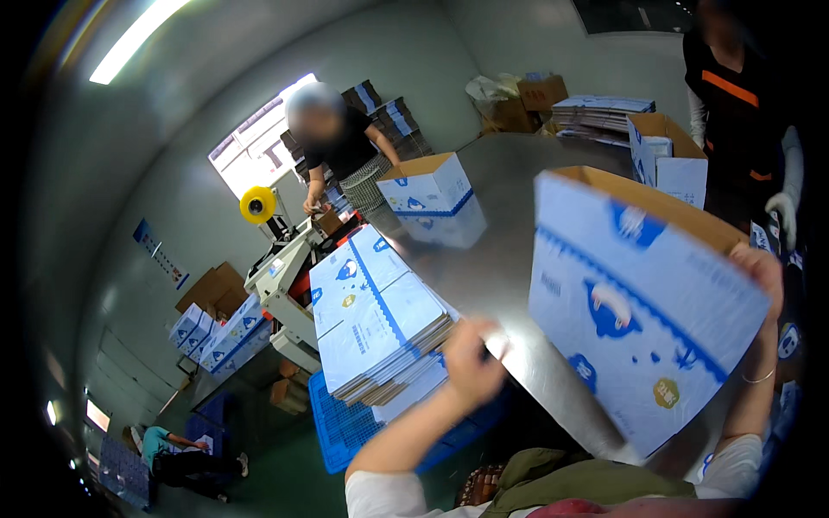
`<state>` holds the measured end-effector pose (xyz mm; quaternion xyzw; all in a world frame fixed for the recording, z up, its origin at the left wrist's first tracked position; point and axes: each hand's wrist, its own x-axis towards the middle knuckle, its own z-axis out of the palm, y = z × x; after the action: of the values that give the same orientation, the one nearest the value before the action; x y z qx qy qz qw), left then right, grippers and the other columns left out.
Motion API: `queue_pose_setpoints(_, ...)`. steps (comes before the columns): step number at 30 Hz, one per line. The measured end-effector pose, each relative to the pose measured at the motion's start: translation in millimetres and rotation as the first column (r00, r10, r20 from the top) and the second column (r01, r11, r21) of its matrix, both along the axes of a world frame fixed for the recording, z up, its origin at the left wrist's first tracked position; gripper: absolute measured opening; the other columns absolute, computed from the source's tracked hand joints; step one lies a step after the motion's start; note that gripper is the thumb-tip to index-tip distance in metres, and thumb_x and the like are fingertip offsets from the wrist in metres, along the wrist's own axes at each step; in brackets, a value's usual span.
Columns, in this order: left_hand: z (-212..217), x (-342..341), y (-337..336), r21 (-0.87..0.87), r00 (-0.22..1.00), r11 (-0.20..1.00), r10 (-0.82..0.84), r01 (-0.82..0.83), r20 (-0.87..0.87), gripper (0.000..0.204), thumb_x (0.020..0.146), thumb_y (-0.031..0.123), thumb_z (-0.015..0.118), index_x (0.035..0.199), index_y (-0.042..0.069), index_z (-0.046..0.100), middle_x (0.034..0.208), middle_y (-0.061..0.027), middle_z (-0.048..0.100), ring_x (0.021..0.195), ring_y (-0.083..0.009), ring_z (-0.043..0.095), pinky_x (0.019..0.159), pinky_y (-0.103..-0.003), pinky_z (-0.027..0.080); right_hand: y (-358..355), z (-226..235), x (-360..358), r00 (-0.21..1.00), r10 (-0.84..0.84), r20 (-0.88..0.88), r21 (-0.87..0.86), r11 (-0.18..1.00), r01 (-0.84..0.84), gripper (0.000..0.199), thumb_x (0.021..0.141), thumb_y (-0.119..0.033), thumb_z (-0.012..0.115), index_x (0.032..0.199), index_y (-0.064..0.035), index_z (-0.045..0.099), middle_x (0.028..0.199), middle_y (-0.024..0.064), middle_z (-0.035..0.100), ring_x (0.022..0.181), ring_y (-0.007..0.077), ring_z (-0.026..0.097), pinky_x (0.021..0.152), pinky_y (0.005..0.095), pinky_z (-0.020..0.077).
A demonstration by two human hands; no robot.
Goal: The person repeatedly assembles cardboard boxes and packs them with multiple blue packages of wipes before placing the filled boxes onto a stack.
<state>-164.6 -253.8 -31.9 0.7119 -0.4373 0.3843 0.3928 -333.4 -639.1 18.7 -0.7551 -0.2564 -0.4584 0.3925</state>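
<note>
At lower left of the frame, closed blue-and-white printed cartons (235,337) are grouped together; right of them, a round yellow roll (257,205) is mounted high on a machine, apparently so that it can turn freely. Left of centre, a squared stack of flattened white cardboard cartons with blue print (371,302) lies above a blue plastic crate (332,427), probably kept folded to save room and stay within reach. At upper centre, an open-topped printed carton (429,188) stands upright on the grey metal surface (505,268). The left hand (473,364), near the stack's right edge, has curled fingers; blur prevents telling whether they grasp anything. At right, a large white-and-blue cardboard carton (635,315) tilts, its top uncovered; the right hand's (762,281) fingers grasp its upper right edge, presumably to steady it. Whether its base touches the surface cannot be told.
</note>
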Motion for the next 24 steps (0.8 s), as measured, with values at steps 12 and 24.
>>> queue_pose_setpoints(12,122,83,-65,0.828,0.831,0.094,0.011,0.554,-0.557,0.096,0.060,0.051,0.082,0.132,-0.004,0.048,0.137,-0.0267,0.044,0.125,-0.0397,0.045,0.105,-0.039,0.036,59,-54,18,0.314,-0.439,-0.842,-0.533,0.589,-0.608,0.027,0.089,-0.031,0.053,0.081,-0.0092,0.067,0.075,0.0167,0.065,0.075,0.0386,0.061,0.067,0.0448,0.0488)
queue_pose_setpoints(24,-4,133,-102,0.659,0.929,0.751,0.208,0.049,-0.307,0.097,0.058,0.053,0.082,0.131,-0.001,0.047,0.140,-0.0242,0.040,0.134,-0.0375,0.033,0.109,-0.052,0.023,-44,27,77,0.549,-0.680,-0.486,-0.561,0.725,0.400,0.061,0.085,-0.040,0.060,0.128,0.0015,0.046,0.130,0.0227,0.048,0.121,0.0376,0.045,0.104,0.0424,0.0361)
